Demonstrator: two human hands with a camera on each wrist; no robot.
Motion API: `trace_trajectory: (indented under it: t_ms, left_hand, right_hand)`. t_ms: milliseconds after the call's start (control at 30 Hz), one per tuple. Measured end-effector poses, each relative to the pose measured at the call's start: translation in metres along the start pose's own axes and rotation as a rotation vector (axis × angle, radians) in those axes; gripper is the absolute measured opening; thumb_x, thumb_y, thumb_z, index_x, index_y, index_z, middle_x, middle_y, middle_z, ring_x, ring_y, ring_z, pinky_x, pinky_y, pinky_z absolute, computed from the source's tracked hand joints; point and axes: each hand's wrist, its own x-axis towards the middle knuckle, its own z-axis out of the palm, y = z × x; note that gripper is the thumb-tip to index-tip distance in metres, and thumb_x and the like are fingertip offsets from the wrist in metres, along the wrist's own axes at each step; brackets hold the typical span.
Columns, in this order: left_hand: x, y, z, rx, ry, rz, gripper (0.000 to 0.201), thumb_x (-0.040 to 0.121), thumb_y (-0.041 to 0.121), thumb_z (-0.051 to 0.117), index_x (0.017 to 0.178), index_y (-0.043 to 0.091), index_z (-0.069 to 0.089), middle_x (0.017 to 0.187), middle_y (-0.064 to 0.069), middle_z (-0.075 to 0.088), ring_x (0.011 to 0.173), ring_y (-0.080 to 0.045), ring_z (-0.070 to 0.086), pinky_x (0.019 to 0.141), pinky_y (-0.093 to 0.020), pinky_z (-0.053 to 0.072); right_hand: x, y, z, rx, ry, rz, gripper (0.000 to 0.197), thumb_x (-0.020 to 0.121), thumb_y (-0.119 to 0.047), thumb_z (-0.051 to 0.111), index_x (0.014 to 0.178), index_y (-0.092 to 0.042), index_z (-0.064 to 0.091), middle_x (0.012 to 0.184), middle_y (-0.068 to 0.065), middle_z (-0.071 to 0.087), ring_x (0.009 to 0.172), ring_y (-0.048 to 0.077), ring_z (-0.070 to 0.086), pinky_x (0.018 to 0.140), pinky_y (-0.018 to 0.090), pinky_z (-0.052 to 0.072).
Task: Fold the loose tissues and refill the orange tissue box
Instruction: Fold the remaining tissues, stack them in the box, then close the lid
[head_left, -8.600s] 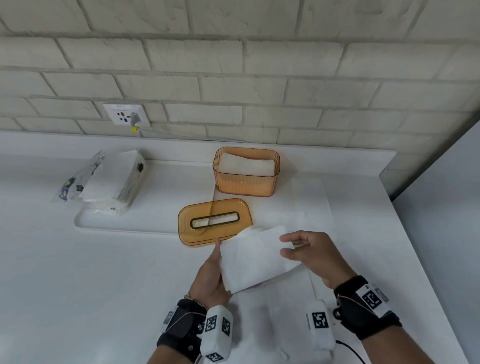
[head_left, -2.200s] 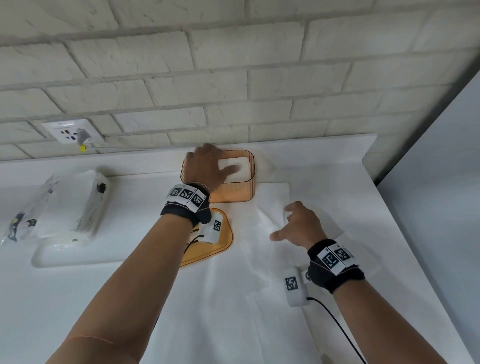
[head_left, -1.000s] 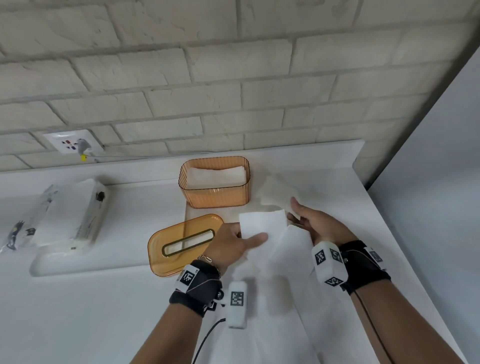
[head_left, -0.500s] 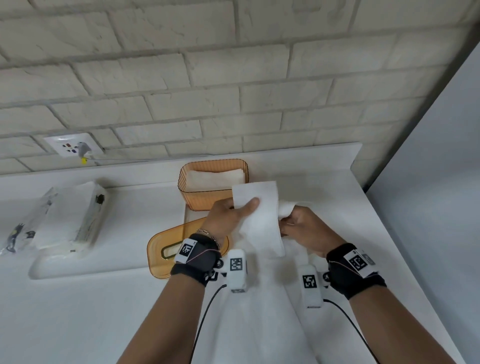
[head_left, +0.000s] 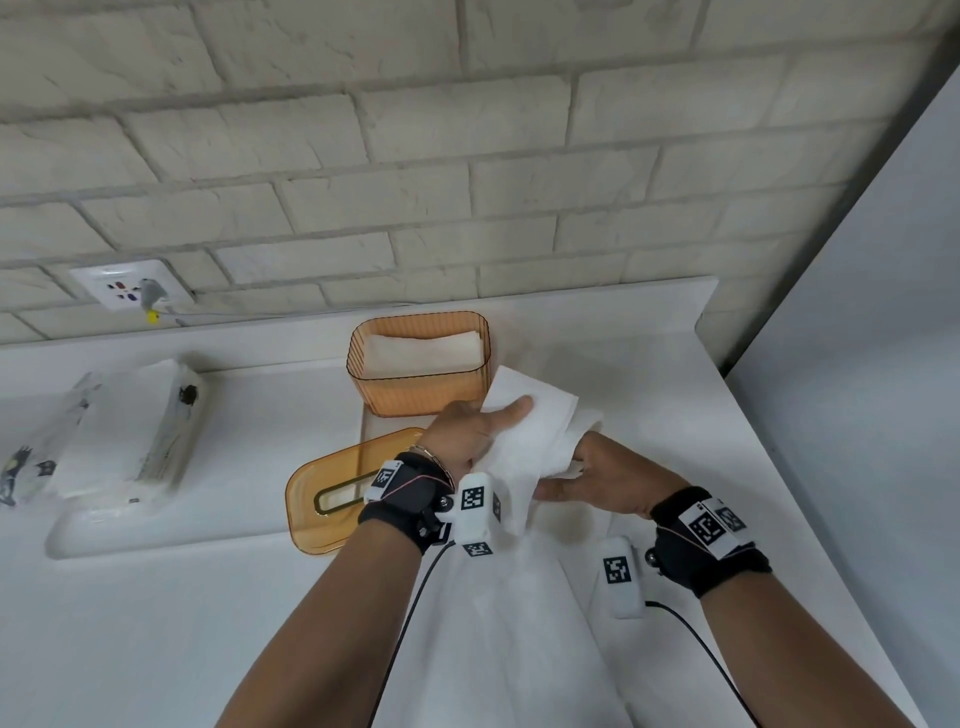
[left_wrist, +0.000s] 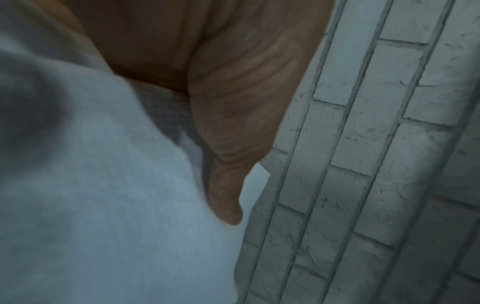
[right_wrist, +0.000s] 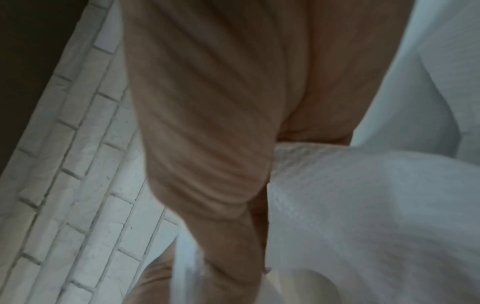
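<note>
The orange tissue box (head_left: 422, 396) stands open at the back of the counter with a stack of folded tissues (head_left: 422, 345) inside. Its orange lid (head_left: 324, 501) lies in front, to the left. In front of the box, both hands hold one white tissue (head_left: 530, 447) above the counter. My left hand (head_left: 475, 434) pinches its left side, thumb on top. My right hand (head_left: 597, 480) grips its right side, where the sheet bunches over the fingers. The left wrist view shows the thumb (left_wrist: 226, 185) against the tissue (left_wrist: 103, 195). In the right wrist view the tissue (right_wrist: 363, 216) drapes beside the hand (right_wrist: 207, 154).
More loose white tissues (head_left: 519, 634) lie spread on the counter under my forearms. A plastic pack of tissues (head_left: 130, 426) sits on a white tray (head_left: 156, 530) at the left. A brick wall with a socket (head_left: 130, 293) runs behind; the counter's edge falls off at the right.
The tissue, held up flat half a second ago, is now drooped and bunched toward the right hand. Both hands have sunk slightly toward the counter.
</note>
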Motion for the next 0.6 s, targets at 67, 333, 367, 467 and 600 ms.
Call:
trace_trajectory:
  t_ms: [67, 333, 367, 467, 600]
  left_hand:
    - [0.003, 0.001, -0.003, -0.099, 0.042, 0.036, 0.046, 0.081, 0.031, 0.088, 0.113, 0.001, 0.076, 0.108, -0.014, 0.080, 0.089, -0.025, 0.080, 0.069, -0.033, 0.063]
    - [-0.009, -0.007, -0.023, -0.345, 0.141, 0.132, 0.036, 0.087, 0.017, 0.084, 0.118, 0.000, 0.075, 0.115, -0.014, 0.079, 0.108, -0.033, 0.076, 0.097, -0.050, 0.060]
    - [-0.013, -0.007, -0.023, -0.336, 0.147, 0.136, 0.032, 0.088, 0.016, 0.083, 0.115, 0.001, 0.076, 0.113, -0.013, 0.080, 0.106, -0.032, 0.077, 0.096, -0.048, 0.060]
    - [-0.023, -0.007, -0.021, -0.267, 0.165, 0.195, 0.023, 0.089, 0.017, 0.082, 0.109, 0.004, 0.079, 0.107, -0.010, 0.081, 0.101, -0.030, 0.078, 0.089, -0.044, 0.063]
    - [-0.039, -0.005, -0.011, -0.126, 0.118, 0.270, 0.025, 0.088, 0.017, 0.083, 0.105, 0.000, 0.080, 0.101, -0.012, 0.082, 0.095, -0.032, 0.079, 0.080, -0.040, 0.065]
  right_hand:
    - [0.001, 0.007, -0.004, -0.047, 0.090, 0.057, 0.061, 0.074, -0.025, 0.097, 0.128, -0.028, 0.071, 0.128, -0.016, 0.074, 0.129, 0.005, 0.062, 0.114, 0.036, 0.047]
    - [-0.034, 0.000, -0.027, -0.194, 0.309, 0.093, 0.025, 0.077, -0.022, 0.094, 0.090, -0.039, 0.080, 0.112, -0.022, 0.075, 0.123, -0.002, 0.061, 0.107, 0.028, 0.045]
    - [-0.043, -0.014, -0.030, -0.209, 0.303, 0.073, 0.023, 0.078, -0.025, 0.094, 0.088, -0.040, 0.080, 0.108, -0.024, 0.076, 0.119, -0.008, 0.061, 0.107, 0.027, 0.045]
    - [-0.074, -0.067, -0.036, -0.226, 0.158, 0.014, 0.037, 0.076, -0.028, 0.094, 0.101, -0.048, 0.076, 0.110, -0.028, 0.074, 0.113, -0.014, 0.061, 0.098, 0.021, 0.046]
    - [-0.091, -0.113, -0.038, -0.247, 0.006, 0.004, 0.069, 0.068, -0.033, 0.099, 0.120, -0.057, 0.061, 0.097, -0.016, 0.078, 0.101, -0.003, 0.068, 0.095, 0.026, 0.052]
